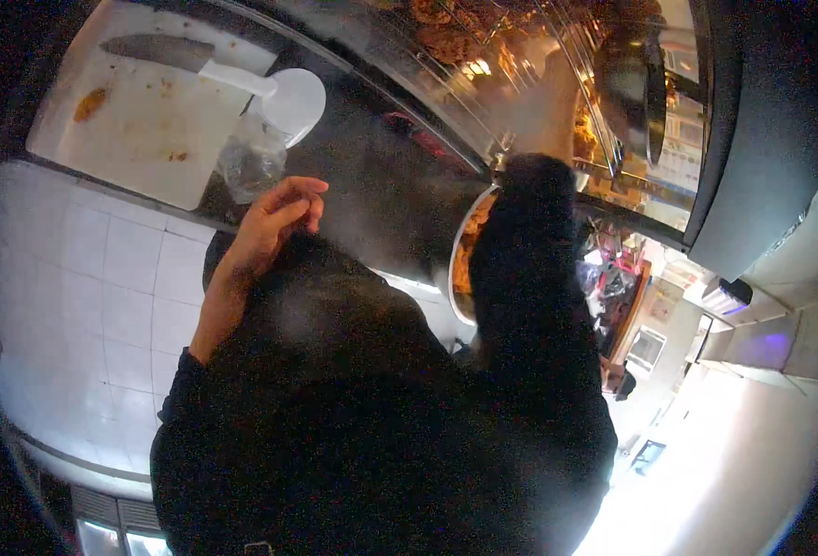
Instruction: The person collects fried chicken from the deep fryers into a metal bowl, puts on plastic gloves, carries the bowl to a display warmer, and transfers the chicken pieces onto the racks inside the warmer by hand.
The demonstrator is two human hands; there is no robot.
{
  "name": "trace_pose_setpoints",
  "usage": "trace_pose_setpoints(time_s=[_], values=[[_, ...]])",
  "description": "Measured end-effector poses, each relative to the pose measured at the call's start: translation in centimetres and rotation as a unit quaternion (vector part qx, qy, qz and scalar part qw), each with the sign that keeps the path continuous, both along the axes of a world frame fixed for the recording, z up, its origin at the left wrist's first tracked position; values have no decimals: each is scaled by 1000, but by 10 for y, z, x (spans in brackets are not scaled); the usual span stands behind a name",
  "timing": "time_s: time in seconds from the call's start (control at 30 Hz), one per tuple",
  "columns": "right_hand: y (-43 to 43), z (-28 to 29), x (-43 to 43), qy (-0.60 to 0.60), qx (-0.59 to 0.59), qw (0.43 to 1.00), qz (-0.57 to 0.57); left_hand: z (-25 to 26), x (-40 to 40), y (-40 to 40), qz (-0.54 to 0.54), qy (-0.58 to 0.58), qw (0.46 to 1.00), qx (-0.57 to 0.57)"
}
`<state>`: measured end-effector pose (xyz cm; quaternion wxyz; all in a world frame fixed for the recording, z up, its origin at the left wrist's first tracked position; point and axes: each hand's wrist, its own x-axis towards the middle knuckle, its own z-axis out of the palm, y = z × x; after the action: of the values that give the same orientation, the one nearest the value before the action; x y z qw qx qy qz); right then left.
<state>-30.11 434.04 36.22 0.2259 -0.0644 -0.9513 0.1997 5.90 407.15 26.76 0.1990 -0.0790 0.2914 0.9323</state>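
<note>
My left hand [280, 212] hovers beside a crumpled clear plastic bag [250, 158], fingers loosely curled and apart, with nothing visible in them. Beyond the bag, a knife [162, 52] with a dark blade and white handle lies on a white cutting board [131, 153]. Its handle end meets a round white dish-like piece [301, 104]. My right arm, in a black sleeve, reaches into a lit glass display case [416, 48]. Blur and glare obscure my right hand [555, 90], so its grip is unclear. The sleeve partly covers a white-rimmed container [459, 243] of browned food.
Browned food pieces [444, 35] and metal rack bars [583, 69] fill the case. Crumbs and a brown scrap [90, 104] dot the board. White floor tiles [117, 278] lie at left. Bags and clutter [610, 278] stand at right.
</note>
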Motion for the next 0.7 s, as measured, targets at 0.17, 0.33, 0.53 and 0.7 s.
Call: trace_pose_setpoints(time_s=[0.17, 0.33, 0.53, 0.7], values=[[9, -9, 77, 77, -36, 996, -39, 1, -2, 3, -14, -5, 1000, -28], [23, -15, 205, 77, -217, 973, 10, 6, 2, 2, -5, -27, 999, -25], [81, 6, 170, 60, -80, 995, -30, 0, 5, 7, -49, 12, 999, -19], [108, 26, 99, -26, 53, 997, -42, 1, 8, 7, -42, 32, 999, -2]])
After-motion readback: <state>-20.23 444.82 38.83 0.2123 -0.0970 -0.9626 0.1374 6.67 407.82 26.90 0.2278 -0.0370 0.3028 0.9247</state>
